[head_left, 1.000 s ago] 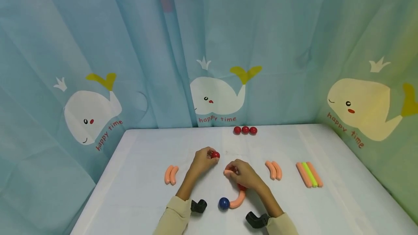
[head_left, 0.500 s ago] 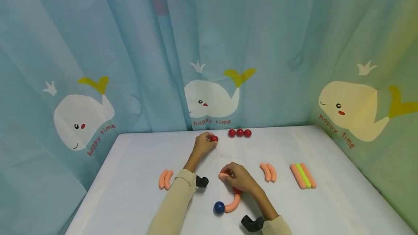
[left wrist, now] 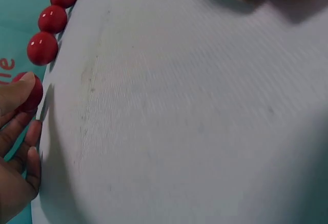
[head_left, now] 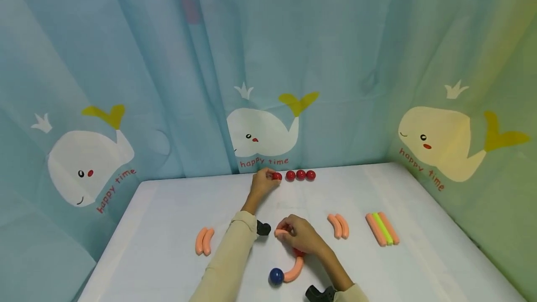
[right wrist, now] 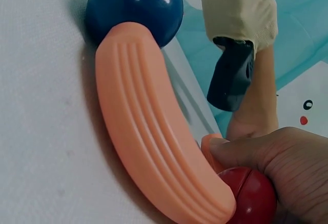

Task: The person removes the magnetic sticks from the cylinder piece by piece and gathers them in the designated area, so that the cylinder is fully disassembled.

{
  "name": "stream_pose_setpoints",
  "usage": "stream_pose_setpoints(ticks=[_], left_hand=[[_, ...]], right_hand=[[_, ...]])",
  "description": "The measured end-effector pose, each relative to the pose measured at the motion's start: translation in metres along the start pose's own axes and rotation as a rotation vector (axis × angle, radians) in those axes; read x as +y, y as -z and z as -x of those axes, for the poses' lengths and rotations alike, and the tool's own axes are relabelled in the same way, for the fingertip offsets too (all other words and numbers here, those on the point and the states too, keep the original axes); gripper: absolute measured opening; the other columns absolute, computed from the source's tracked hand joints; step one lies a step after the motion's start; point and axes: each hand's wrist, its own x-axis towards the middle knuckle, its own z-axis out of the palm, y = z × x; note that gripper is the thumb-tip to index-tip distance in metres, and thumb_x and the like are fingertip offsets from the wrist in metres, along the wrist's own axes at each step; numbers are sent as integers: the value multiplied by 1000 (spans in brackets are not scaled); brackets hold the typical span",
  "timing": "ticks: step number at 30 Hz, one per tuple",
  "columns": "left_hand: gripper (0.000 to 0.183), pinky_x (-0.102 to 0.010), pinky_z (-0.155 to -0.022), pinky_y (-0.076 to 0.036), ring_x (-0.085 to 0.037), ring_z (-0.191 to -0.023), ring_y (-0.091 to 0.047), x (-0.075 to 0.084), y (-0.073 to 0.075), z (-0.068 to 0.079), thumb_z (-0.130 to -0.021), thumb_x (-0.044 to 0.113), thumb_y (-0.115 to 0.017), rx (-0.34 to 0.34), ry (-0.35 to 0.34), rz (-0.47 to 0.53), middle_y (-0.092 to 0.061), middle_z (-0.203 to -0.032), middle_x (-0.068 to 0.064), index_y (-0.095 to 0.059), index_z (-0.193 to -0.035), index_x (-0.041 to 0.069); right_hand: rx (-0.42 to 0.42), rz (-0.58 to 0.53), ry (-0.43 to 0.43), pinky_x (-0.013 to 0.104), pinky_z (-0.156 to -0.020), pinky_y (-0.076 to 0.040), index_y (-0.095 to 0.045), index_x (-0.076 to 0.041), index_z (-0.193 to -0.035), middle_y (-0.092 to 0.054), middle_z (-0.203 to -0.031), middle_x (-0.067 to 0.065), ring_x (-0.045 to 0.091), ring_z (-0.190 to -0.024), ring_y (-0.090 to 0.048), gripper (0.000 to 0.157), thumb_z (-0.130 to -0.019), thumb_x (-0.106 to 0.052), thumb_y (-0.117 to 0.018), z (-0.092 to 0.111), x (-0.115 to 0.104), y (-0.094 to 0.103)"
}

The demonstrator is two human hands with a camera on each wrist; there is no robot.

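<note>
At the table's far edge my left hand (head_left: 263, 182) pinches a red ball (left wrist: 32, 93) between thumb and fingers. Just right of it, three more red balls (head_left: 300, 175) stand in a row. My right hand (head_left: 303, 234) grips a curved orange stick (head_left: 282, 232) near the middle of the table. Beneath that hand, another red ball (right wrist: 252, 196) is partly covered. It joins a grooved curved orange stick (right wrist: 154, 126), whose other end meets a blue ball (right wrist: 134, 8). The stick in my right hand is mostly hidden by the fingers.
Two curved orange sticks (head_left: 204, 241) lie at the left. Two more curved sticks (head_left: 338, 226) lie right of my right hand. Farther right are straight orange sticks (head_left: 375, 229) with a green stick (head_left: 382, 229) between them. A whale-print curtain (head_left: 201, 59) stands behind the table.
My left hand has carried its red ball away from the middle to the far edge, beside the row of three. My right hand keeps its grip on the curved stick. The head view has shifted slightly.
</note>
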Motion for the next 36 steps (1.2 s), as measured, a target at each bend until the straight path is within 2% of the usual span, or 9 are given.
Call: stream_pose_setpoints(ticks=[5, 12, 18, 31, 36], left_hand=[[31, -38, -84, -51, -21, -93, -63, 2, -8, -2, -80, 15, -80, 4, 20, -32, -71, -102, -9, -69, -107, 8], [33, -40, -83, -48, -20, -96, -65, 5, -10, 1, -80, 23, -80, 25, 0, -164, -73, -105, -3, -70, -111, 14], [38, -42, -87, -49, -21, -99, -65, 6, -10, 0, -80, 21, -80, 14, 5, -142, -73, -107, -5, -69, -116, 12], [37, -37, -92, -52, -23, -106, -64, 9, -9, 1, -82, 14, -78, -16, 54, -84, -70, -113, -10, -68, -117, 10], [35, -40, -93, -52, -24, -107, -64, 11, -9, 1, -82, 15, -78, -8, 53, -101, -70, -114, -9, -69, -116, 11]], right_hand=[[3, -11, 20, 24, -70, -48, -68, -14, -97, -63, -88, -5, 1, -77, -55, 11, -90, -23, -70, 0, 1, -2], [9, -34, 47, 24, -71, -49, -69, -13, -96, -64, -88, -4, 1, -78, -55, 10, -91, -22, -70, 0, 1, -3], [6, -24, 27, 24, -72, -49, -69, -15, -96, -63, -88, -5, 1, -78, -55, 9, -91, -23, -69, 1, 0, -1], [7, -43, 27, 23, -71, -48, -69, -14, -98, -63, -89, -5, 1, -78, -55, 9, -91, -21, -69, 2, 1, -1], [9, -49, 17, 23, -71, -48, -68, -14, -98, -63, -89, -5, 1, -78, -56, 10, -91, -21, -69, 2, 0, -1]])
